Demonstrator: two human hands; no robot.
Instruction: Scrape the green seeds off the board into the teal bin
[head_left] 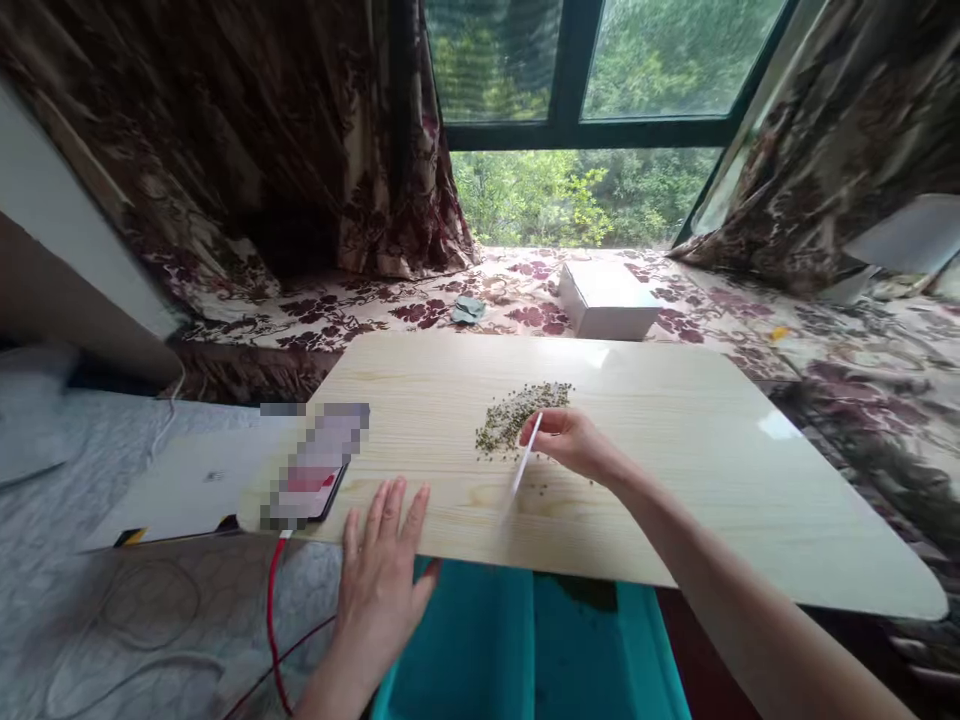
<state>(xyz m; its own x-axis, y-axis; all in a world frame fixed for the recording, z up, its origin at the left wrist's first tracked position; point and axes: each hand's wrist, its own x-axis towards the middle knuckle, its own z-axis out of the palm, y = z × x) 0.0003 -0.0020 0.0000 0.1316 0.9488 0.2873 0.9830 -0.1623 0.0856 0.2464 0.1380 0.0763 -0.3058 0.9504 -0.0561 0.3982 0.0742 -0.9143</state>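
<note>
My right hand [564, 437] is closed in a pinch on a thin white strip [527, 455], which slants down toward the board's front edge and blurs at its lower end. Whether it is a stick or a card seen edge-on I cannot tell. Small greenish-brown grains, like seeds or beans, lie in a loose patch [501, 418] just beyond and beside that hand. A few strays are scattered nearer to me. My left hand [384, 570] lies open, fingers spread, on the front edge of the pale wooden board [660, 430].
Below the board's front edge is a teal bin [480, 640] with a divider and dark matter on its right side. A phone [319, 465] with a red cable [274, 610] lies at the board's left. Behind stand a white box [611, 300] and a crumpled greyish piece [468, 309].
</note>
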